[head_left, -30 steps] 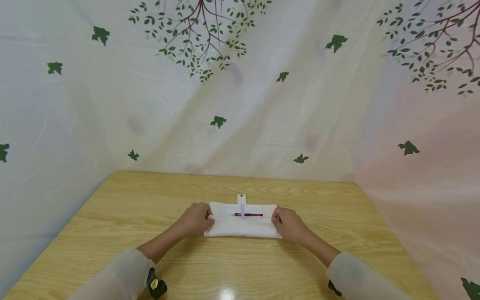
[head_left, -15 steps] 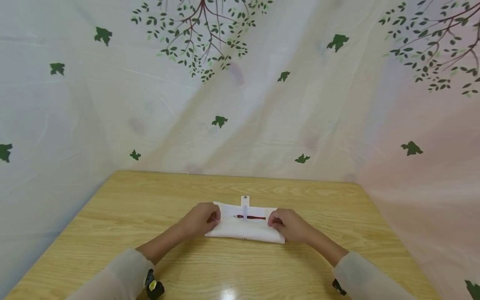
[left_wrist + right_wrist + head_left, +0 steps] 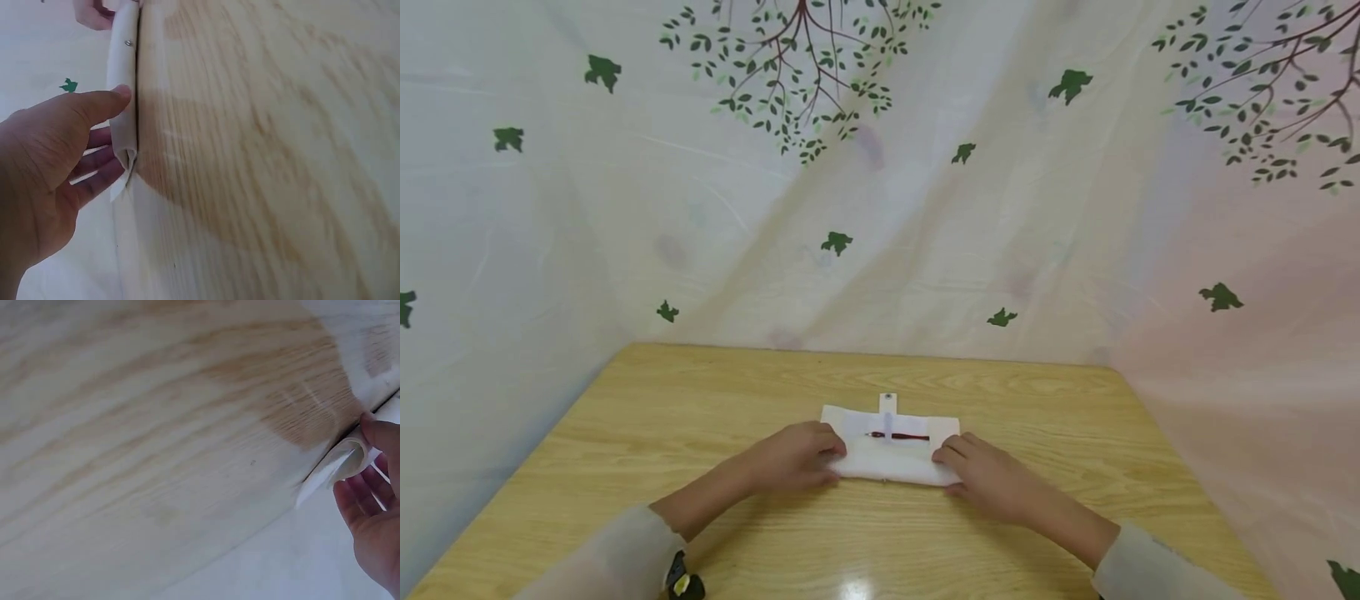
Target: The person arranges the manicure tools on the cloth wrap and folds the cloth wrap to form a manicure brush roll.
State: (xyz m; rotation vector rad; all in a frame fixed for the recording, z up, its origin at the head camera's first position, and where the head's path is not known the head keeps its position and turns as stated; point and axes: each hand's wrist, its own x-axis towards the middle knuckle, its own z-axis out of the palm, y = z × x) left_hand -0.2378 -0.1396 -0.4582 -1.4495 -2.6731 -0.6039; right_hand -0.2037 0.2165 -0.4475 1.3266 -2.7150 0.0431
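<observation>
A white pouch (image 3: 887, 468) lies on the table with its near part folded over, seen in the head view. In its uncovered strip lies a thin dark-red, pen-like tool (image 3: 904, 436) with a pale tip, crossed by a narrow band. My left hand (image 3: 793, 458) grips the folded part at its left end. In the left wrist view the thumb presses the near side of the white fold (image 3: 123, 69), fingers behind it. My right hand (image 3: 996, 477) holds the other end; the right wrist view shows its thumb and fingers around the curled end (image 3: 351, 453).
A strap (image 3: 887, 403) with a metal snap points away from the pouch's far edge. Another small metal stud (image 3: 129, 43) sits on the near side of the fold. The wooden table (image 3: 880, 542) ends at a leaf-printed cloth backdrop (image 3: 880, 292).
Both hands have shifted from the sides of the folded part down to its near edge, thumbs now at the front. The pouch has tilted slightly, its right end nearer.
</observation>
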